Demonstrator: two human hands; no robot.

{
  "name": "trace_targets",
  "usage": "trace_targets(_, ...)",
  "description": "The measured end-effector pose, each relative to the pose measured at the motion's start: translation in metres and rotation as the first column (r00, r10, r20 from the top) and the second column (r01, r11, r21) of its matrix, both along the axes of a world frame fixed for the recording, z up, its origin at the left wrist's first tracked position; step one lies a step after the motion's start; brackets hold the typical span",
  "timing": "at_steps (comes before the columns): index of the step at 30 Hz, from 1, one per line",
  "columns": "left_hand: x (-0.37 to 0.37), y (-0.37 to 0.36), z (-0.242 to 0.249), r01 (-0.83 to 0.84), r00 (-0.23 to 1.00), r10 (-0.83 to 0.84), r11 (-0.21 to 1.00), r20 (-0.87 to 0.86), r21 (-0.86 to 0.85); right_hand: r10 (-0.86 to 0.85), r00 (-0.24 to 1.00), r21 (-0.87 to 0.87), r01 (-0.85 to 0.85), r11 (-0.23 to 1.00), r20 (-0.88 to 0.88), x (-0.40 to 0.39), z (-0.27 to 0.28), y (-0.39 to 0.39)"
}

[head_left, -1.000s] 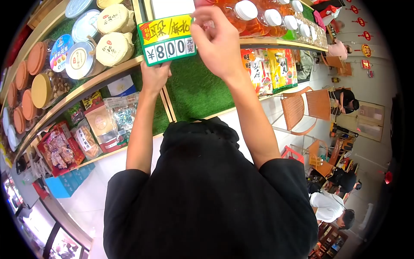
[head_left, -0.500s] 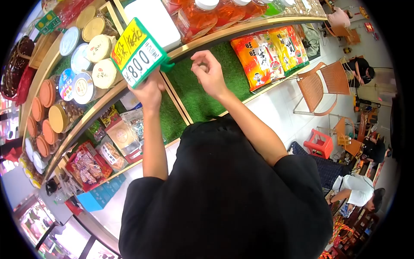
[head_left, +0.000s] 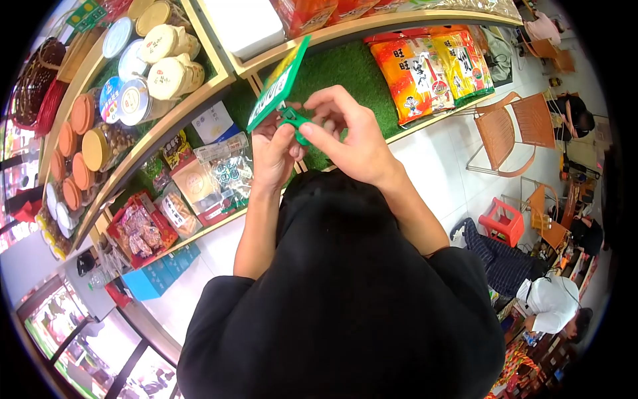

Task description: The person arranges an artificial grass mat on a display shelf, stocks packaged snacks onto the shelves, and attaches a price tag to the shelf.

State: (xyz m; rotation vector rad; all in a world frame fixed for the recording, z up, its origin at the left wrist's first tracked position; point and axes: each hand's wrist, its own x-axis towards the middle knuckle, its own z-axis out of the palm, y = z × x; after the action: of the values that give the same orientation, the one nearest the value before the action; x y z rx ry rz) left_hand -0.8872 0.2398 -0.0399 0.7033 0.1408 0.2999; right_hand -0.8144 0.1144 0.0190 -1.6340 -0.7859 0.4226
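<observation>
A green-framed price sign is tilted so that its face shows at a steep slant. A green plastic clip is joined to its lower edge. My left hand is closed on the clip from the left, thumb on top. From the right, my right hand pinches the same clip between thumb and fingers; the fingertips behind it are partly hidden. Both hands are over a shelf lined with green artificial turf.
On the shelf's right lie an orange snack bag and a yellow snack bag. Packaged snacks fill the lower left; lidded jars stand above. A wicker chair and red stool are at right. People sit farther back.
The price sign has moved right and turned from facing me to a steep slant. My right hand has come left and down from above the turf onto the clip.
</observation>
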Motion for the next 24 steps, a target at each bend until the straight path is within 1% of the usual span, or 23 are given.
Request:
trace_targets(2,-0.003,-0.008,0.007,-0.069,0.997,0.073,0.985,-0.018,0.159,-0.041,0.995,-0.001,0.041,0.999,-0.091,-0.006,0.001,-0.004)
trace_targets(3,-0.007,-0.009,0.01,-0.05,0.996,0.065,0.974,-0.061,0.221,-0.035,0.995,-0.006,0.034,0.999,-0.088,-0.009,0.001,-0.006)
trace_targets(4,-0.008,-0.009,0.01,-0.056,0.996,0.07,0.975,-0.059,0.214,0.002,0.99,0.008,-0.001,1.0,-0.139,-0.013,0.0,-0.007)
trace_targets(5,-0.011,-0.011,0.009,-0.055,0.991,0.081,0.972,-0.106,0.229,0.036,0.981,0.02,-0.033,0.999,-0.193,-0.016,-0.003,-0.009)
trace_targets(6,-0.013,-0.011,0.007,-0.05,0.984,0.09,0.969,-0.154,0.243,0.036,0.98,0.009,-0.035,0.999,-0.196,-0.019,-0.006,-0.011)
trace_targets(7,-0.016,-0.008,0.004,0.012,0.992,0.03,0.947,-0.124,0.321,0.05,0.97,0.029,-0.044,0.999,-0.236,-0.021,-0.01,-0.013)
trace_targets(8,-0.016,-0.012,0.001,0.012,0.991,0.03,0.951,-0.129,0.31,0.065,0.959,0.049,-0.053,0.997,-0.277,-0.022,-0.013,-0.014)
trace_targets(9,-0.017,-0.015,-0.002,0.012,0.997,0.001,0.985,-0.075,0.175,0.063,0.958,0.039,-0.054,0.998,-0.281,-0.024,-0.015,-0.016)
trace_targets(10,-0.019,-0.018,-0.006,0.018,1.0,-0.017,0.999,-0.022,0.034,0.085,0.894,0.139,-0.025,0.99,-0.44,-0.026,-0.016,-0.018)
trace_targets(11,-0.021,-0.013,-0.01,0.137,0.988,-0.142,0.987,0.062,0.083,0.12,0.801,0.228,0.022,0.973,-0.587,-0.03,-0.017,-0.021)
trace_targets(12,-0.021,-0.018,-0.007,0.066,0.996,-0.055,0.986,-0.077,0.153,0.118,0.794,0.213,0.015,0.977,-0.596,-0.033,-0.019,-0.025)
trace_targets(14,-0.028,-0.01,-0.031,0.141,0.99,-0.14,0.99,-0.015,0.014,0.217,0.662,0.27,-0.022,0.963,-0.718,-0.033,-0.021,-0.031)
trace_targets(15,-0.032,-0.009,-0.038,0.113,0.992,-0.117,0.99,-0.041,-0.082,0.221,0.644,0.26,-0.035,0.965,-0.733,-0.035,-0.024,-0.032)
trace_targets(16,-0.037,-0.006,-0.042,0.138,0.99,-0.14,0.983,-0.011,-0.119,0.223,0.639,0.25,-0.05,0.967,-0.736,-0.036,-0.027,-0.032)
trace_targets(18,-0.044,-0.003,-0.05,0.119,0.993,-0.116,0.978,0.028,-0.17,0.237,0.59,0.226,-0.094,0.969,-0.772,-0.04,-0.035,-0.032)
trace_targets(19,-0.048,0.003,-0.058,0.147,0.989,-0.147,0.976,0.014,-0.162,0.251,0.596,0.229,-0.114,0.967,-0.763,-0.04,-0.04,-0.032)
trace_targets(20,-0.051,0.006,-0.058,0.131,0.991,-0.131,0.977,0.01,-0.168,0.257,0.588,0.225,-0.128,0.966,-0.767,-0.04,-0.044,-0.031)
trace_targets(22,-0.055,0.012,-0.054,0.198,0.98,-0.193,0.973,0.048,-0.117,0.291,0.568,0.242,-0.162,0.957,-0.77,-0.036,-0.051,-0.029)
trace_targets(23,-0.058,0.017,-0.058,0.237,0.97,-0.227,0.964,0.086,-0.123,0.299,0.561,0.244,-0.174,0.954,-0.772,-0.036,-0.051,-0.028)
trace_targets(24,-0.06,0.019,-0.059,0.224,0.973,-0.215,0.967,0.084,-0.12,0.304,0.553,0.241,-0.185,0.953,-0.776,-0.034,-0.051,-0.025)
